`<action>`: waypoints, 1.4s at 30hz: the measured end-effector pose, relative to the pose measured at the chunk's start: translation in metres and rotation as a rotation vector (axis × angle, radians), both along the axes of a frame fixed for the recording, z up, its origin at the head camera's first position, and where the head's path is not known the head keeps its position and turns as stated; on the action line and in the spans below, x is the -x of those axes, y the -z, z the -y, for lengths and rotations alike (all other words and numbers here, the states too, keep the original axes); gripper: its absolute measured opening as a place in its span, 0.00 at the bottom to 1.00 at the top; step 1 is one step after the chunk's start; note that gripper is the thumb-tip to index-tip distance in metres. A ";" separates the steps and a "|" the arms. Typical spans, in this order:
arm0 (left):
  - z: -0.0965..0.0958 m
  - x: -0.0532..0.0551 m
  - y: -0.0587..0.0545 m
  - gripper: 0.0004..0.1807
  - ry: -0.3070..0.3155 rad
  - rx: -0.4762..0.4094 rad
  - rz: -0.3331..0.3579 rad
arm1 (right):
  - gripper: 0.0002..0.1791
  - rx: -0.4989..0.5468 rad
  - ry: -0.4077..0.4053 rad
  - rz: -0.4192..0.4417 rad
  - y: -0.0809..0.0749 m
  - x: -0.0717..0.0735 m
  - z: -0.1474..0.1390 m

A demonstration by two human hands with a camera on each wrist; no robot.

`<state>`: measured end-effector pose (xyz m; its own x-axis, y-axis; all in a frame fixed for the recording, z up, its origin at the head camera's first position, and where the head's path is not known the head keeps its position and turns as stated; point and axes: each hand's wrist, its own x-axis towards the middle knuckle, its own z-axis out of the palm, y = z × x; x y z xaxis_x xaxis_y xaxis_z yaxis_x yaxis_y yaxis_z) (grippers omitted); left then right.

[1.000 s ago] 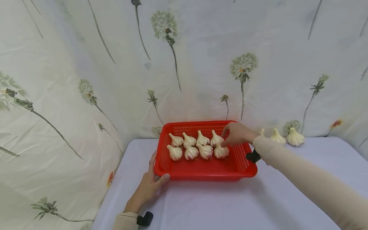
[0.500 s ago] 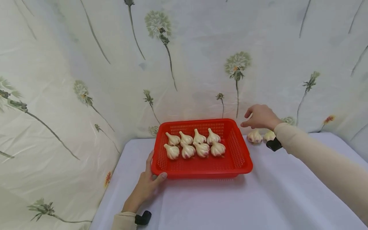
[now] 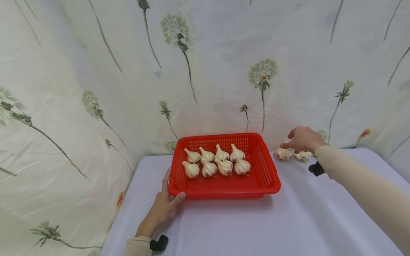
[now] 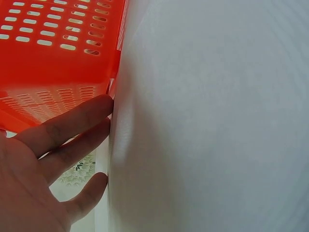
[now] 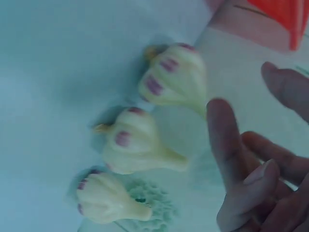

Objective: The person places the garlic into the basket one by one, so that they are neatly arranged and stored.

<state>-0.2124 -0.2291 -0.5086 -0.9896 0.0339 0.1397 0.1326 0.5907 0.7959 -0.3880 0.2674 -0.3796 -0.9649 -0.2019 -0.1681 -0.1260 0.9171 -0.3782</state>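
Observation:
A red plastic basket stands on the table, holding several garlic bulbs laid in two rows. My left hand spans its near left corner, thumb along the front rim and fingers against the left side. In the left wrist view, those fingers are extended and low beside the basket wall. To the right of the basket, my right hand hovers over loose garlic bulbs. Seen from the right wrist, three bulbs lie in a row, and the hand's fingers are apart from each other with nothing between them.
A white cloth covers the table. Behind it and to the left hangs a pale curtain printed with dandelions, close to the back of the basket. The basket's right rim lies between its bulbs and the loose ones.
My right hand has left the front-row bulb at the right inside the basket and moved right, then down over the loose bulbs. The left hand keeps its place at the corner.

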 end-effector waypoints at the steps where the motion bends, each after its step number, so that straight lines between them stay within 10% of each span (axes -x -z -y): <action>1: 0.000 0.000 0.000 0.52 -0.001 0.000 0.004 | 0.42 -0.010 -0.010 0.004 0.004 0.000 -0.002; 25: 0.001 0.001 0.002 0.51 -0.008 0.001 -0.002 | 0.25 -0.123 0.005 -0.239 0.083 0.011 0.004; 42: 0.000 0.001 0.001 0.51 -0.005 0.004 0.008 | 0.33 -0.073 0.020 -0.167 0.086 0.008 -0.002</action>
<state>-0.2137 -0.2295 -0.5097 -0.9909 0.0292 0.1316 0.1231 0.5944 0.7947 -0.3955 0.2698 -0.4656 -0.9843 -0.1756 -0.0191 -0.1629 0.9442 -0.2861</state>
